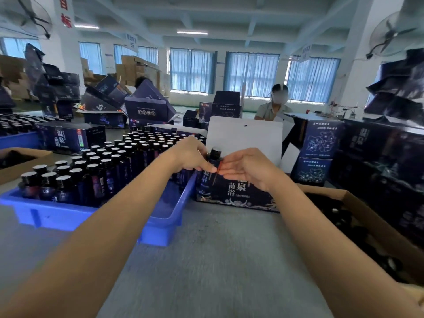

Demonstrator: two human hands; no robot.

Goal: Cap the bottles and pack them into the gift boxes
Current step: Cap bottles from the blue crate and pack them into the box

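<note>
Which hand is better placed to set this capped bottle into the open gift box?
Left. The left hand grips the bottle at the gift box; the right hand only touches it with straight fingers.

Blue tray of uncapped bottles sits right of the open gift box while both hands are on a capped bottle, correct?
No: the head view shows the blue tray left of the open gift box. The left hand and right hand are indeed on the capped bottle.
</note>
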